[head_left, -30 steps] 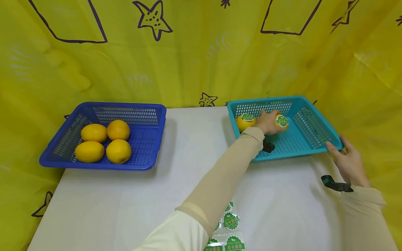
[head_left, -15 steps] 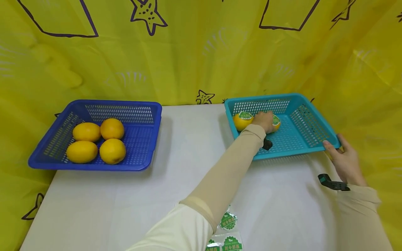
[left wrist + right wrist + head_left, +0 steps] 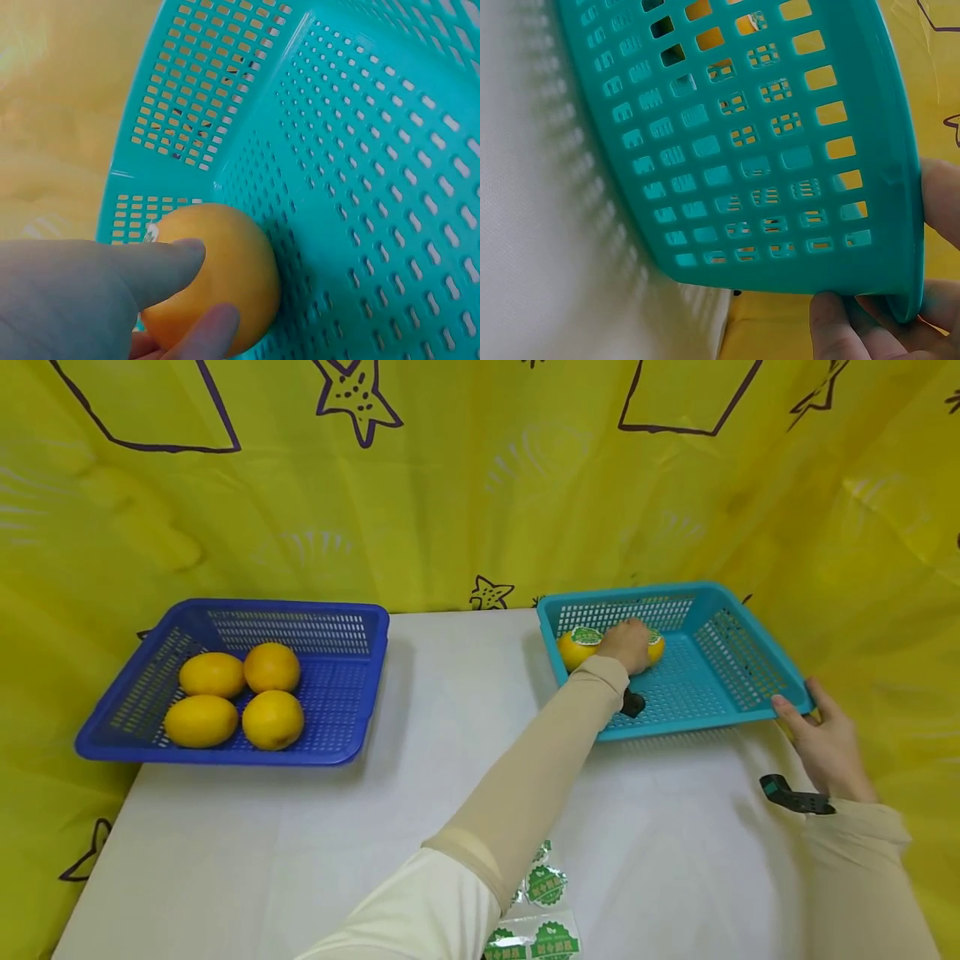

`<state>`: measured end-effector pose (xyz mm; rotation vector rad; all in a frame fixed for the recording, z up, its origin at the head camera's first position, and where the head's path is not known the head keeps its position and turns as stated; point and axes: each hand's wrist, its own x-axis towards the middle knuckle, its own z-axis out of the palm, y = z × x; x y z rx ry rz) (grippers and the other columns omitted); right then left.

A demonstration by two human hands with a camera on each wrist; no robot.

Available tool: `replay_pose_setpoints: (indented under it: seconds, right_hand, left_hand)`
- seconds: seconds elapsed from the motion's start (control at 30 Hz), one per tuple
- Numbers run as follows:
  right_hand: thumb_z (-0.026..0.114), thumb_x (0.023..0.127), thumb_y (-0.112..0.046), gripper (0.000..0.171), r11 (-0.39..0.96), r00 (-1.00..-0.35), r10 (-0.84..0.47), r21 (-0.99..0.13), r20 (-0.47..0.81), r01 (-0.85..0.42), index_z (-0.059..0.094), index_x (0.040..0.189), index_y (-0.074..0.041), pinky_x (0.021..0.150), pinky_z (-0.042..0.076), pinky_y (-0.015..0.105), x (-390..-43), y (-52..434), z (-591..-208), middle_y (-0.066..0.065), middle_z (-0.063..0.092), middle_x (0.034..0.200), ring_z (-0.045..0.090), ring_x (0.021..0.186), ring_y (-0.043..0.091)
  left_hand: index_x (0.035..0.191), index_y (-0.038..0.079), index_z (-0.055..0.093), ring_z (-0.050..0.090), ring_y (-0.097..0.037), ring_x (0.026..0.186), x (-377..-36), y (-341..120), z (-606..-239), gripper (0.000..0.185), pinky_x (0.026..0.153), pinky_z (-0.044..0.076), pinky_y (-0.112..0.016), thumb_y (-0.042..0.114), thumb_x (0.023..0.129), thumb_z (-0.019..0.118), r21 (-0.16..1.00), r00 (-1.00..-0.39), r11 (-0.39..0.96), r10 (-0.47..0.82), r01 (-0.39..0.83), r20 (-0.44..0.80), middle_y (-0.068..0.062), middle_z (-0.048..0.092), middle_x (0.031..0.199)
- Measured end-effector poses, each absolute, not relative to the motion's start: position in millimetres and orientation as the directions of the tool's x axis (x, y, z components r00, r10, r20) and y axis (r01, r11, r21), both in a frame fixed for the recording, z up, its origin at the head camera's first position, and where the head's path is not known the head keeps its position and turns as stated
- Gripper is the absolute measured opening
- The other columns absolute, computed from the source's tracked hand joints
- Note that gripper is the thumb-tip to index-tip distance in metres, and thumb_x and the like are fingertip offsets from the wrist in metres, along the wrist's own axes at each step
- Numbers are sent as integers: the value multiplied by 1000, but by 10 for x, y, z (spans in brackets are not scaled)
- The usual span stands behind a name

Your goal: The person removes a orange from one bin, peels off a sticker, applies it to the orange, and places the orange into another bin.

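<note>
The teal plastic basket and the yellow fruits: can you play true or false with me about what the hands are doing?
1. The left hand rests on a stickered yellow fruit inside the teal plastic basket. True.
2. The dark blue plastic basket holds six plain yellow fruits. False: it holds four.
3. The right hand grips the teal basket's near right corner. True.
4. The teal basket holds no fruit besides the one under the hand. False: a second stickered yellow fruit lies beside it.
5. The green round stickers lie inside the dark blue basket. False: they lie on the white table, near the person.
</note>
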<state>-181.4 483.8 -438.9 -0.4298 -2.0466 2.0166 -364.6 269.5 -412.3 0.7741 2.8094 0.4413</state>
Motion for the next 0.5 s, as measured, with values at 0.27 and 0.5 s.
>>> replay_pose_setpoints:
  seconds: [0.27, 0.5]
  right_hand:
    - [59, 98, -17, 84, 89, -931, 362, -992, -46, 84, -3, 155, -10, 78, 40, 3, -1798, 4804, -4373, -1, -6, 160, 23, 138, 4]
    - [49, 102, -32, 80, 333, -933, 354, -924, -65, 190, -10, 154, -16, 101, 26, 12, -1729, 4803, -4344, 1, -13, 159, 9, 143, 12]
  left_hand:
    - [151, 8, 31, 55, -13, 116, -3540, 2345, -3965, 61, 92, 45, -22, 30, 99, 57, 381, -803, 750, 595, 540, -32, -2, 50, 140]
    - [149, 7, 36, 44, -14, 128, -3194, 1739, -3768, 56, 102, 35, -20, 29, 101, 55, 341, -673, 606, 731, 718, 117, -5, 45, 145]
